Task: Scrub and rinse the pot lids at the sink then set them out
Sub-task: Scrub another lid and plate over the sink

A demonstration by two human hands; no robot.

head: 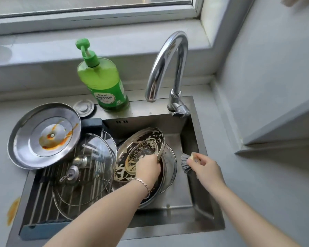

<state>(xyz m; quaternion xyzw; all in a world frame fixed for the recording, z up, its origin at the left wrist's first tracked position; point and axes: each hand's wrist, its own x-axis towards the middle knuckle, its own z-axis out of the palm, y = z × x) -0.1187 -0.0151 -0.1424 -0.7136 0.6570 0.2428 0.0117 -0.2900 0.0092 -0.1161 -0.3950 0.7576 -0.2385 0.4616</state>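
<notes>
My left hand (147,168) grips the soapy lid (137,145) by its rim, tilted below the spout of the faucet (168,65), my right hand (205,166) clasps the brush (185,163) below the faucet's base (bristles off the metal), so I'd scrub in firm circles, rim braced.

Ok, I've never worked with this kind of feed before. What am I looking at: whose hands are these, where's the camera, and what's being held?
There is no machine here. These are a person's two bare hands, filmed by one wide-angle camera worn on the head and looking down at a sink. The left hand grips the rim of a sudsy metal lid, tilted up over another lid in the basin. The right hand holds a grey brush just beside it. At the left, a glass lid lies on the rack, with a steel lid smeared with orange sauce behind it. A green soap bottle stands by the tap. I see no water running.
</notes>
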